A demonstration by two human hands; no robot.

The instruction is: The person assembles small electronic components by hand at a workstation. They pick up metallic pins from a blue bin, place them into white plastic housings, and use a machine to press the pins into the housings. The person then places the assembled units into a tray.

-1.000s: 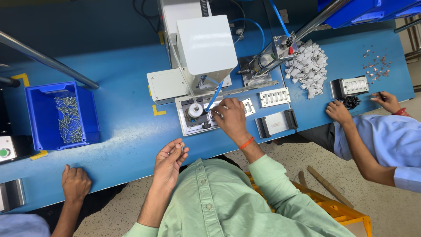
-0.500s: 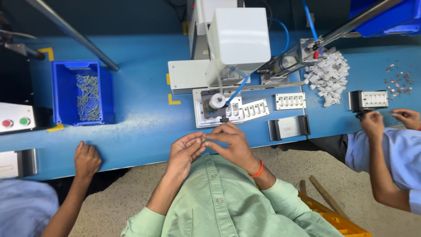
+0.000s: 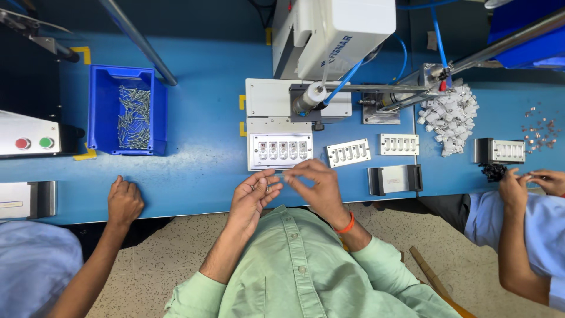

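- Right now the left hand (image 3: 252,197) and the right hand (image 3: 312,182) meet at the near edge of the blue tabletop (image 3: 200,171), fingertips almost touching.
- Left hand: fingers curled in, pinching what looks like a thin small metal part (image 3: 266,187); it is too tiny to make out clearly.
- Right hand: fingers bent and drawn together toward that same part; I cannot tell whether it grips anything of its own.
- Just beyond the hands lies a white tray (image 3: 280,151) with a row of small slots, each seeming to hold a piece, under the nozzle (image 3: 307,99) of a white machine (image 3: 332,29).
- Two more slotted plates (image 3: 348,153) sit to the right, and a blue bin (image 3: 126,110) of metal pins stands well to the left.
- Likely risk: the part is held over the tabletop's edge, so a loose pinch could drop it to the floor or into the person's lap.
- Another risk: co-workers' hands (image 3: 123,203) rest near on either side, and a bumped elbow could jog the grip.
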